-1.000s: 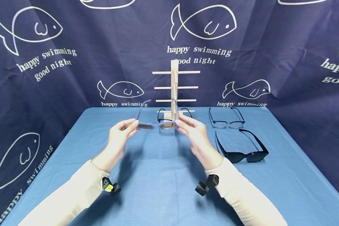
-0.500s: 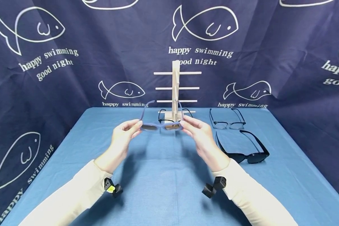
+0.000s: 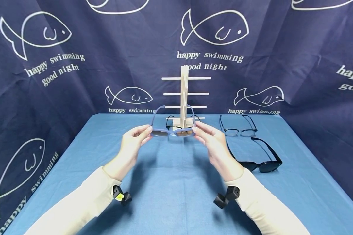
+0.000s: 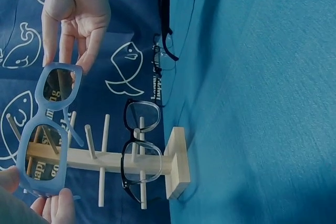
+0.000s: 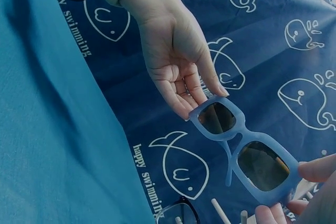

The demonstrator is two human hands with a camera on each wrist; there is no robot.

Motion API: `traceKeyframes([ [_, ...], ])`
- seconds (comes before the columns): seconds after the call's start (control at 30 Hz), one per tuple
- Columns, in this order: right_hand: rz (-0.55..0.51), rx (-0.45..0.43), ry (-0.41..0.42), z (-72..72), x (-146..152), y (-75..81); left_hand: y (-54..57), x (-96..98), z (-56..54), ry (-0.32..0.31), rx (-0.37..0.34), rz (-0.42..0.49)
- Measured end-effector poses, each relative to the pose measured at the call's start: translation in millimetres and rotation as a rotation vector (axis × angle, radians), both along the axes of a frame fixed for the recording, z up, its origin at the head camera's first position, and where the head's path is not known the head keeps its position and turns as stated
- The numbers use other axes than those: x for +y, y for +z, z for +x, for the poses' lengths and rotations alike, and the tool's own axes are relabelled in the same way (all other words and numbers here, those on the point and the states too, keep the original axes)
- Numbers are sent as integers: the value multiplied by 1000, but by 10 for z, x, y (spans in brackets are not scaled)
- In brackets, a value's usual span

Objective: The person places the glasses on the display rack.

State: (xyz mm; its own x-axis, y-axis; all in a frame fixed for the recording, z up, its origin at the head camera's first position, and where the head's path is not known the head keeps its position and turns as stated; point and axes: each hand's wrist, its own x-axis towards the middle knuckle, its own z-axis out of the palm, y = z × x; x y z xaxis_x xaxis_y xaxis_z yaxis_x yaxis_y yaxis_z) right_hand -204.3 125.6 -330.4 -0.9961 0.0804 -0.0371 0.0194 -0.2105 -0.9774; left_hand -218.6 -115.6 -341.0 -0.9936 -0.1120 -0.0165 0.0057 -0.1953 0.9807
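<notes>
Blue-framed sunglasses [image 3: 172, 132] with dark lenses are held up in front of a wooden glasses stand [image 3: 183, 94], temples pointing toward it. My left hand [image 3: 132, 145] pinches the left end of the frame between thumb and fingers. At the opposite end, my right hand [image 3: 216, 148] grips the other corner the same way. In the head view the two temples stand one on each side of the post, overlapping the third row of pegs. Black-framed eyeglasses [image 4: 126, 156] rest on the stand's lowest pegs, partly hidden behind the sunglasses in the head view.
On the right of the blue-covered table [image 3: 176, 195] lie half-rimmed eyeglasses [image 3: 239, 131] and, closer, large black sunglasses [image 3: 269, 166], partly covered by my right hand. A dark blue fish-print curtain [image 3: 135, 49] hangs behind the stand.
Both hands have shifted the blue sunglasses slightly rightward, so the temples now straddle the post more evenly. The head view has also moved a little.
</notes>
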Motion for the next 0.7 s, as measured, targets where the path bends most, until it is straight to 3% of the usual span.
traceKeyframes([
  [0.7, -23, -6, -54, -101, 107, -29, 11, 126, -158, -28, -5, 3],
])
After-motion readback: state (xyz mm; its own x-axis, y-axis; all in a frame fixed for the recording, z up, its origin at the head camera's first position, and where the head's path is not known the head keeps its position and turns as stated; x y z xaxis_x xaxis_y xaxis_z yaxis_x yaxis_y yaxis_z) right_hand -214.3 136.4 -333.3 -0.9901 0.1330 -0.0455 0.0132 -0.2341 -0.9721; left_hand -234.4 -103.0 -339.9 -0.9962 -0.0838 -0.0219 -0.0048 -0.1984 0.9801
